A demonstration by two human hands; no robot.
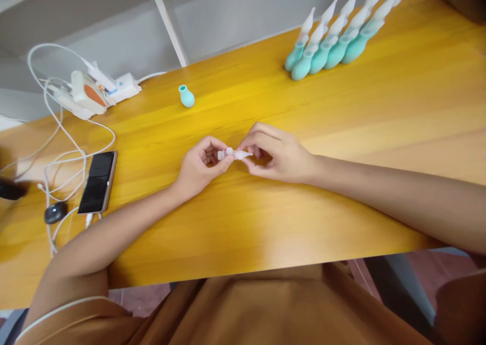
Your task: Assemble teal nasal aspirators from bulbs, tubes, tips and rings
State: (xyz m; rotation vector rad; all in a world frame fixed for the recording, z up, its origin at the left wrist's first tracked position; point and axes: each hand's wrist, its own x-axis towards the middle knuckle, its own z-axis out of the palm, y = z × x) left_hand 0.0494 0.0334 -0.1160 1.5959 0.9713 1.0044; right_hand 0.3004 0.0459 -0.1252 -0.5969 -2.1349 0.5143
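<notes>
A small translucent white nozzle piece (237, 154) lies sideways above the middle of the wooden table (243, 223). My left hand (201, 165) pinches its wider left end between thumb and fingers. At its pointed right end is my right hand (279, 155), thumb and fingertips curled together close around the tip; whether they touch it is hard to tell. A lone teal bulb (187, 97) with an open top rests farther back, left of centre. Several teal bulbs with white pointed nozzles (326, 51) stand in a group at the back right.
At the left lie a dark phone (97, 183), a black mouse (55, 213) and tangled white cables (83, 155). A power strip (123, 87) with plugged-in chargers sits at the back left, near the grey wall. The table's front edge runs before my body.
</notes>
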